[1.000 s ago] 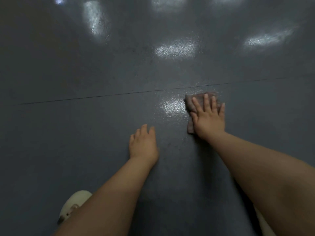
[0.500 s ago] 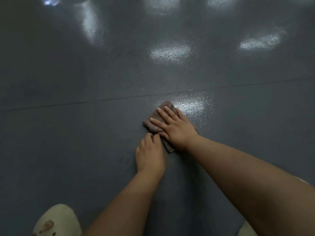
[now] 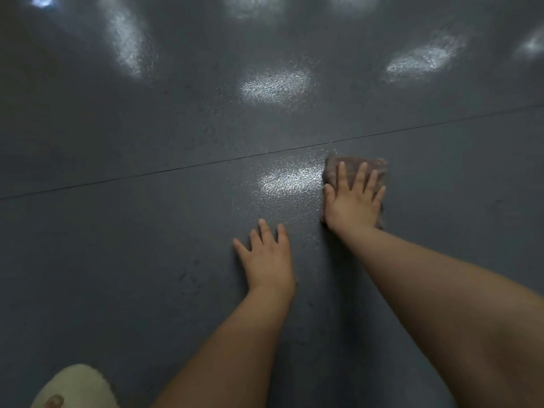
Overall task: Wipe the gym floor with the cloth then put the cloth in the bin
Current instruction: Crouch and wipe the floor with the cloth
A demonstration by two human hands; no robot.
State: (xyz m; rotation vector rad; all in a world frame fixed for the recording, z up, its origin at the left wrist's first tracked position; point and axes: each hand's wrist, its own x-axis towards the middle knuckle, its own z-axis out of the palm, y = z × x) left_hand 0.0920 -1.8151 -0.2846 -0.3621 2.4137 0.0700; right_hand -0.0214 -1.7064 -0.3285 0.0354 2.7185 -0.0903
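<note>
The right hand (image 3: pixel 351 203) is pressed flat on a brownish cloth (image 3: pixel 354 169), fingers spread and straight, so it's pushing down on it rather than gripping it. The cloth sits on the dark grey gym floor (image 3: pixel 147 260), just below a thin seam line (image 3: pixel 176 169) and right beside a shiny light patch. The left hand (image 3: pixel 266 259) is planted on the bare floor, fingers loose and holding nothing, a bit nearer the person and apart from the cloth. A cream fuzzy slipper (image 3: pixel 76 387) pokes in at the bottom left corner.
</note>
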